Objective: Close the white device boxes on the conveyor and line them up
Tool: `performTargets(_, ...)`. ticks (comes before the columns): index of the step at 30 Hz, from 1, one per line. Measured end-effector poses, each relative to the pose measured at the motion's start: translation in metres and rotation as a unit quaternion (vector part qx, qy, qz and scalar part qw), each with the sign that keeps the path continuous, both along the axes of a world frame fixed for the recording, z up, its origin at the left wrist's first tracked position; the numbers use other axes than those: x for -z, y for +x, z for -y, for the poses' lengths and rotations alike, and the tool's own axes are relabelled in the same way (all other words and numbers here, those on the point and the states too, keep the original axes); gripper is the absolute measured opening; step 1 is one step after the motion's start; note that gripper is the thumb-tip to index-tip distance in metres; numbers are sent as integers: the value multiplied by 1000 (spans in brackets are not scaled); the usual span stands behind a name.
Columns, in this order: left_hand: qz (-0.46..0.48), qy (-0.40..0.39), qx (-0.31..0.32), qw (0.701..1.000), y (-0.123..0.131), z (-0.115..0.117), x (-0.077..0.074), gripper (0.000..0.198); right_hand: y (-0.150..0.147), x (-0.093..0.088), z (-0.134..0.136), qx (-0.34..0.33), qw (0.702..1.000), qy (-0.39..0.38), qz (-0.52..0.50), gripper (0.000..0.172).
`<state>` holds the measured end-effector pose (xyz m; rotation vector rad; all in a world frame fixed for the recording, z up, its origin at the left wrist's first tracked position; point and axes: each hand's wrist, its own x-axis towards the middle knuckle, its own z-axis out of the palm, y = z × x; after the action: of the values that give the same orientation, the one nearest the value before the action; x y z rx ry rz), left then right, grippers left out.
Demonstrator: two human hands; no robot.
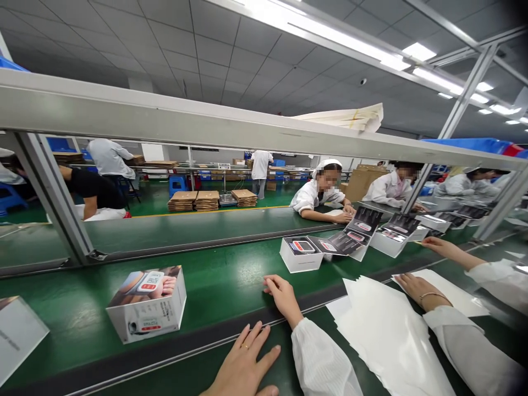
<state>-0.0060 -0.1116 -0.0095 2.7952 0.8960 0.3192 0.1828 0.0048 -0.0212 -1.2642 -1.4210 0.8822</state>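
Observation:
My left hand (pixel 247 357) is open, palm down and fingers spread, at the near edge of the green conveyor belt (pixel 231 275). A ring is on one finger, and nothing is in the hand. Just beyond it, my right hand (pixel 284 300), in a white sleeve, hangs over the belt edge with loosely bent fingers and no object in them. Nearest to it is an open white box (pixel 301 261) with a wrist blood pressure monitor inside. To the left stands a closed blood pressure monitor box (pixel 146 302). Another white box (pixel 20 341) is cut off at the left edge.
Several opened boxes (pixel 394 239) line the belt at right. White sheets (pixel 383 330) lie beside my right sleeve. A neighbour's hands (pixel 424 291) are at right; one rests on a sheet. A co-worker (pixel 317 192) sits opposite. A shelf beam (pixel 206 121) crosses overhead.

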Motion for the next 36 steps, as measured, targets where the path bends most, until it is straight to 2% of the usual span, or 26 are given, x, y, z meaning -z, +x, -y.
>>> performTargets(3, 3, -8, 0, 1000, -1, 1, -3, 64, -2, 2, 0, 8, 1000, 2, -17, 40)
performTargets(6, 12, 7, 4, 1000, -2, 1, -1, 66, 3, 1, -3, 73, 996, 37, -26, 52)
performTargets(9, 15, 44, 8, 999, -3, -2, 5, 64, 22, -6, -7, 187, 979, 68, 36, 64)
performTargets(12, 20, 87, 13, 996, -2, -6, 10, 64, 46, -13, -12, 249, 958, 28, 136, 65)
performTargets(16, -2, 103, 12, 995, -1, -6, 10, 65, 56, -16, -11, 232, 920, -44, 313, 63)
performTargets(20, 3, 97, 8, 995, -1, -3, 5, 63, 40, -17, -5, 223, 877, -23, 425, 64)
performTargets(25, -13, 75, 8, 997, 1, -2, 7, 65, 27, -19, -9, 217, 856, 8, 470, 62)
performTargets(29, 8, 88, 7, 996, 2, -8, 23, 66, 23, -16, -14, 196, 848, 28, 492, 65)
performTargets(33, 14, 133, 7, 991, 2, -11, 35, 68, 11, -12, -11, 162, 812, 47, 559, 70)
performTargets(34, 12, 143, 7, 990, 2, -12, 35, 69, 9, -11, -10, 154, 812, 54, 561, 69)
performTargets(36, 6, 151, 8, 988, 3, -13, 35, 69, 9, -7, -9, 143, 840, 78, 517, 63)
